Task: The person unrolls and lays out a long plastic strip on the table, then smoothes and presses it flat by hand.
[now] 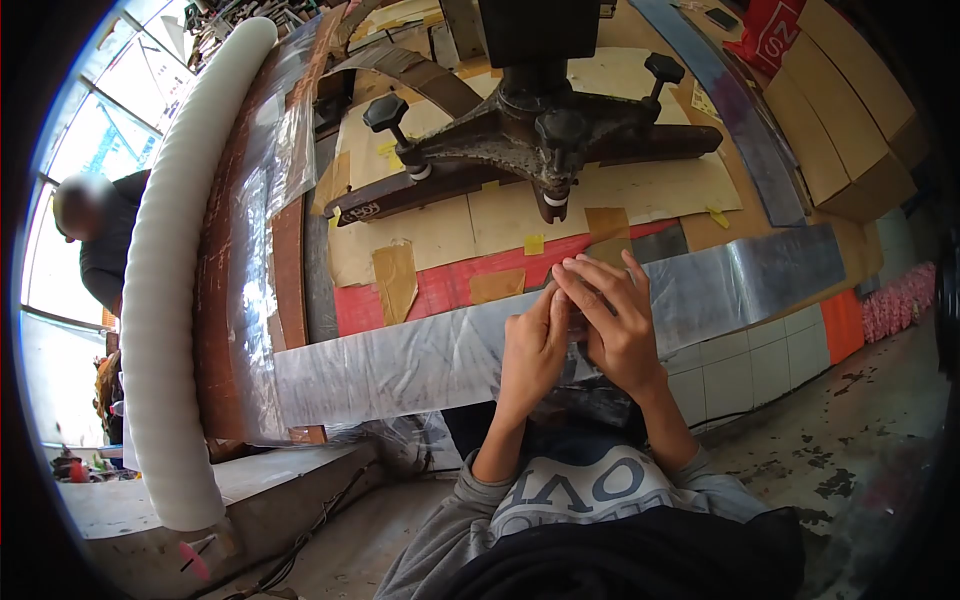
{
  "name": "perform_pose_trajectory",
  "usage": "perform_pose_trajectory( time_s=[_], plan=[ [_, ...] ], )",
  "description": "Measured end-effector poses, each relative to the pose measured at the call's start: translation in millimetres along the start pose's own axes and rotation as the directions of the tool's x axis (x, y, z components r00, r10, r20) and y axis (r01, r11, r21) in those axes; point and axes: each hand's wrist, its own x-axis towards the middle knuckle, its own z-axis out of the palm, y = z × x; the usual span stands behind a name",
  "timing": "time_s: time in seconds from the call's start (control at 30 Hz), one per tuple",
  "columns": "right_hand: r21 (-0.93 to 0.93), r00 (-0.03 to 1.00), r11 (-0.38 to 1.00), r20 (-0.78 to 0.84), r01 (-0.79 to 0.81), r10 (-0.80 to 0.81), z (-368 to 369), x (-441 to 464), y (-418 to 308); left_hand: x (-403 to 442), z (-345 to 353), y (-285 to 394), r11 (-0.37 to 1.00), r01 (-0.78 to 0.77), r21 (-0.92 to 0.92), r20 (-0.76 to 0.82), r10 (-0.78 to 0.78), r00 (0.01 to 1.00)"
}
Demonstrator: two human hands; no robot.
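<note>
My left hand point(535, 345) and my right hand point(622, 325) meet in front of my chest, above the near edge of the worktable. The left thumb and fingers are pressed together, and the right fingers curl over towards them with the fingertips touching. Whatever lies between them, if anything, is hidden. Beneath both hands runs a strip of clear plastic sheet point(390, 370) along the table edge. Just beyond my fingertips are a red strip point(440, 290) and brown tape pieces point(497, 287) on a cardboard sheet point(650, 195).
A black metal machine foot point(555, 140) with knobs stands over the cardboard. At left lies a long white foam roll point(165, 260); behind it a person point(115, 240) bends down. Cardboard boxes point(830, 110) and a red bag point(768, 38) are at the right.
</note>
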Motion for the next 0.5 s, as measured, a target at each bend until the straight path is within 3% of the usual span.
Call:
perform_pose_trajectory(
  time_s=[0.1, 0.2, 0.3, 0.33, 0.4, 0.5],
  plan=[
    [0.001, 1.000, 1.000, 0.001, 0.028, -0.028, -3, 0, 2, -1, -1, -1, 0.999, 0.013, 0.031, 0.002, -0.013, 1.000],
    [0.215, 0.998, 0.974, 0.016, -0.065, 0.063, -9, 7, 5, -3, -3, 0, 0.999, 0.012, 0.052, 0.088, -0.017, 0.996],
    [0.315, 0.927, 0.888, 0.279, -0.335, 0.251, -29, 13, 11, -4, -6, 2, 0.993, -0.056, 0.105, 0.185, 0.035, 0.982],
    [0.158, 0.951, 0.960, 0.247, -0.230, 0.188, -35, 19, 9, -4, -6, -1, 0.995, -0.085, 0.058, 0.198, 0.072, 0.978],
    [0.080, 0.971, 0.986, 0.204, -0.143, 0.124, -35, 22, 13, -4, -5, -7, 0.989, -0.143, -0.036, 0.217, 0.148, 0.965],
    [-0.057, 0.995, 0.998, 0.096, 0.026, -0.021, -29, 19, 13, -9, 1, -1, 0.899, 0.125, -0.419, 0.130, -0.076, 0.989]
  ],
)
